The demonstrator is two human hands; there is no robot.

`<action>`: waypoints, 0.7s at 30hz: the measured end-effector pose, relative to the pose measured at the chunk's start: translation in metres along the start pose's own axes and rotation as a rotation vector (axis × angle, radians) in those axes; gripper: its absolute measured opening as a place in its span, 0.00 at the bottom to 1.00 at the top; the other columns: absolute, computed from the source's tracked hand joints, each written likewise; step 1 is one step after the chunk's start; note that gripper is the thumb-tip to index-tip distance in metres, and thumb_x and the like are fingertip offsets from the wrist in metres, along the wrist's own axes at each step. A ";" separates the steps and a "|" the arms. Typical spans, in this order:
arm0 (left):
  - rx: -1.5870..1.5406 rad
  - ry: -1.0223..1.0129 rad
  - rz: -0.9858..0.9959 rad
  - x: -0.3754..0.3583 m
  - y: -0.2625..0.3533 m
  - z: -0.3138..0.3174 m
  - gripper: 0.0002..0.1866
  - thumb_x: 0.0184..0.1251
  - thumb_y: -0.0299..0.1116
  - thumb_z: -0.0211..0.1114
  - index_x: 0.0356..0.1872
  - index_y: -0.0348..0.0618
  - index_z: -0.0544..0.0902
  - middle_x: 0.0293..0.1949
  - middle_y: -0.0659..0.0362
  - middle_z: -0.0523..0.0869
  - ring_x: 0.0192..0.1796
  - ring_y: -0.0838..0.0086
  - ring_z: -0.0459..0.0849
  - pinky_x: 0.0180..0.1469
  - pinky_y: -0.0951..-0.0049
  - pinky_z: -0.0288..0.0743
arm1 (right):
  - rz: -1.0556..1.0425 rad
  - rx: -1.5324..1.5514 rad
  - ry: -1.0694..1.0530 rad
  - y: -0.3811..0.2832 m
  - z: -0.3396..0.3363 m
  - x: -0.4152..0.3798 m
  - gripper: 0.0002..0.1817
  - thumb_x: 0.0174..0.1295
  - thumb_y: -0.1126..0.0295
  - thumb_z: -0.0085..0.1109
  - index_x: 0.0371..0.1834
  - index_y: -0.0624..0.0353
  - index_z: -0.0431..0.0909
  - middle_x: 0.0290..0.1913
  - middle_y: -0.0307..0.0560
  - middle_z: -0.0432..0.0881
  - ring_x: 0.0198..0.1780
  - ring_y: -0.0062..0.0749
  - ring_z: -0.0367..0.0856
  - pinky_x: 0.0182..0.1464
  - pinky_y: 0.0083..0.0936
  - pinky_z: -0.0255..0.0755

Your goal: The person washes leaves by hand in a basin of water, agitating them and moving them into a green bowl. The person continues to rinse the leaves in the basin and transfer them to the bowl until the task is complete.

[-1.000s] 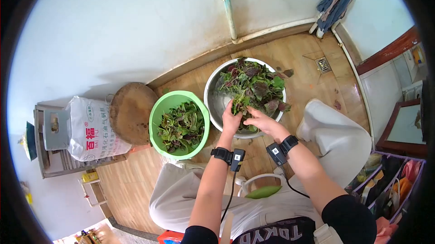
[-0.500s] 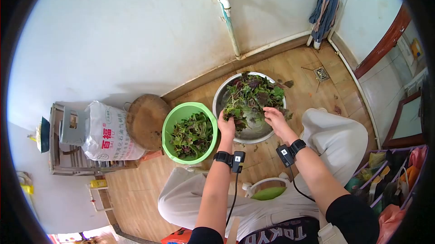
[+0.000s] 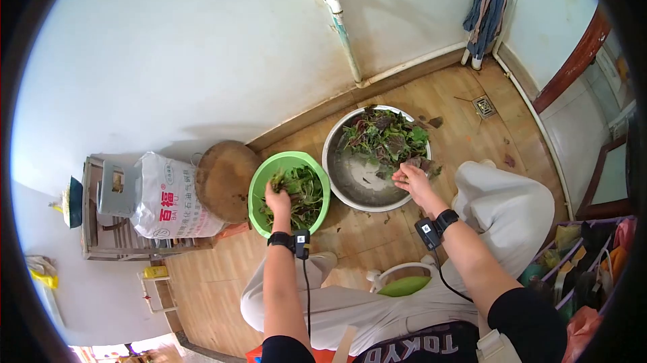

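Observation:
My left hand [image 3: 277, 203] is over the green plastic basin [image 3: 254, 218], its fingers closed round a small bunch of leafy greens [image 3: 278, 180]. More greens [image 3: 306, 191] lie in that basin below and beside the hand. My right hand [image 3: 414, 182] is at the right side of the metal basin [image 3: 340, 184], fingers pinched beside dark purple-green leaves [image 3: 423, 163]; its fingertips seem to hold a leafy stem, partly hidden. A heap of green and purple leafy greens [image 3: 387, 137] fills the far right of the metal basin, with a little water showing at the near left.
A round wooden board [image 3: 227, 181] and a bagged gas cylinder [image 3: 168, 194] stand left of the green basin. A mop [image 3: 485, 16] leans in the corner near a floor drain [image 3: 484, 106]. Behind the basins, a pipe [image 3: 342, 33] runs down the wall. A rack of bags [image 3: 586, 262] is at right.
My left hand has moved left from the metal basin to the green basin with some greens. My right hand has stayed by the metal basin. The view has shifted slightly.

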State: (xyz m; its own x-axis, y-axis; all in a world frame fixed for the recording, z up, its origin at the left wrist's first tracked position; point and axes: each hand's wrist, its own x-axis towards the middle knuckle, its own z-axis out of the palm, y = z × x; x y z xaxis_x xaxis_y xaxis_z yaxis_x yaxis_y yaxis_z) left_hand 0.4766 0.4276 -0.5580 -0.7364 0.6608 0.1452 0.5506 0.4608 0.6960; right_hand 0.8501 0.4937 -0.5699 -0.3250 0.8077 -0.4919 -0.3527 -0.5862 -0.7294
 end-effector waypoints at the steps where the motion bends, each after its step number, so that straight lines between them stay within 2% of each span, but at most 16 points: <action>1: -0.002 0.001 -0.025 0.001 -0.007 -0.007 0.25 0.45 0.19 0.59 0.51 0.39 0.71 0.46 0.44 0.76 0.49 0.55 0.75 0.52 0.65 0.67 | 0.001 -0.002 0.005 0.001 -0.003 0.000 0.14 0.61 0.58 0.49 0.27 0.57 0.70 0.33 0.41 0.75 0.42 0.27 0.74 0.42 0.25 0.70; 5: 0.145 0.065 -0.068 0.003 -0.036 -0.015 0.28 0.44 0.19 0.58 0.53 0.42 0.69 0.48 0.47 0.72 0.49 0.50 0.71 0.53 0.61 0.65 | 0.024 -0.058 0.036 0.010 -0.020 0.001 0.14 0.61 0.59 0.50 0.29 0.59 0.72 0.34 0.42 0.76 0.39 0.26 0.75 0.42 0.24 0.71; 6: 0.174 -0.010 -0.085 0.004 -0.041 -0.017 0.31 0.44 0.25 0.63 0.56 0.45 0.67 0.57 0.47 0.64 0.55 0.48 0.66 0.56 0.59 0.62 | 0.041 -0.081 0.046 0.014 -0.025 0.001 0.14 0.61 0.60 0.50 0.31 0.60 0.73 0.34 0.42 0.77 0.38 0.26 0.76 0.42 0.23 0.71; 7: 0.387 -0.117 -0.174 -0.002 -0.047 -0.014 0.35 0.44 0.30 0.66 0.58 0.47 0.64 0.60 0.47 0.57 0.59 0.47 0.61 0.58 0.58 0.60 | 0.057 -0.091 0.055 0.018 -0.029 0.001 0.14 0.61 0.60 0.50 0.31 0.60 0.73 0.34 0.42 0.77 0.38 0.26 0.76 0.42 0.23 0.71; 8: 0.597 -0.226 -0.260 -0.010 -0.026 -0.019 0.38 0.43 0.34 0.68 0.60 0.49 0.62 0.64 0.47 0.50 0.62 0.46 0.56 0.60 0.57 0.57 | 0.077 -0.105 0.066 0.019 -0.032 0.000 0.13 0.61 0.60 0.50 0.31 0.60 0.73 0.35 0.42 0.77 0.38 0.25 0.76 0.42 0.23 0.71; 9: 0.583 -0.384 -0.365 -0.008 -0.035 -0.017 0.46 0.39 0.43 0.71 0.63 0.52 0.57 0.66 0.44 0.39 0.66 0.46 0.48 0.63 0.57 0.53 | 0.096 -0.119 0.075 0.019 -0.034 0.000 0.13 0.60 0.60 0.51 0.32 0.61 0.73 0.35 0.42 0.77 0.37 0.25 0.76 0.41 0.22 0.71; 10: 0.581 -0.393 -0.373 -0.007 -0.048 -0.013 0.46 0.39 0.43 0.71 0.63 0.52 0.57 0.66 0.44 0.39 0.66 0.46 0.48 0.63 0.57 0.53 | 0.103 -0.127 0.081 0.021 -0.036 0.001 0.13 0.60 0.60 0.51 0.32 0.61 0.73 0.35 0.42 0.77 0.37 0.25 0.76 0.41 0.22 0.71; 13: 0.341 -0.364 -0.293 -0.007 -0.084 0.000 0.50 0.35 0.45 0.73 0.64 0.50 0.55 0.64 0.35 0.40 0.66 0.45 0.48 0.62 0.59 0.54 | 0.130 -0.116 0.090 0.023 -0.035 0.004 0.13 0.60 0.61 0.51 0.34 0.61 0.73 0.36 0.42 0.77 0.38 0.25 0.76 0.42 0.22 0.71; 16: 0.305 -0.371 -0.240 0.003 -0.067 -0.003 0.51 0.36 0.45 0.72 0.64 0.47 0.55 0.64 0.35 0.40 0.66 0.47 0.49 0.62 0.59 0.54 | 0.149 -0.121 0.097 0.021 -0.024 0.009 0.13 0.61 0.62 0.51 0.35 0.61 0.72 0.36 0.42 0.77 0.39 0.24 0.76 0.42 0.22 0.71; 18: 0.327 -0.372 -0.253 0.011 -0.056 -0.007 0.50 0.37 0.45 0.72 0.64 0.46 0.54 0.64 0.35 0.41 0.65 0.47 0.51 0.62 0.59 0.55 | 0.139 -0.128 0.025 0.025 -0.020 0.015 0.13 0.61 0.62 0.50 0.35 0.62 0.73 0.37 0.43 0.77 0.39 0.25 0.75 0.42 0.22 0.71; 20: 0.523 -0.394 -0.359 0.019 -0.030 -0.018 0.50 0.37 0.44 0.71 0.64 0.46 0.53 0.64 0.36 0.41 0.64 0.47 0.53 0.61 0.62 0.57 | 0.148 -0.148 0.016 0.025 -0.014 0.017 0.12 0.61 0.62 0.50 0.35 0.61 0.73 0.37 0.43 0.77 0.38 0.25 0.76 0.41 0.22 0.71; 21: 0.528 -0.332 -0.342 0.018 -0.018 -0.021 0.45 0.40 0.44 0.70 0.62 0.46 0.59 0.64 0.39 0.46 0.64 0.49 0.55 0.59 0.57 0.58 | 0.155 -0.168 0.011 0.025 -0.012 0.017 0.11 0.61 0.63 0.50 0.35 0.61 0.72 0.36 0.43 0.77 0.38 0.26 0.76 0.41 0.22 0.71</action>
State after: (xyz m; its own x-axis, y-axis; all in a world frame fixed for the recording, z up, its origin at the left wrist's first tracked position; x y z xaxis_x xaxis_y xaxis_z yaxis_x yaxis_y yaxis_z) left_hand 0.4451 0.4192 -0.5531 -0.7897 0.5347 -0.3008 0.4889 0.8446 0.2180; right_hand 0.8465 0.4936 -0.6023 -0.3535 0.7103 -0.6087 -0.1479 -0.6850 -0.7134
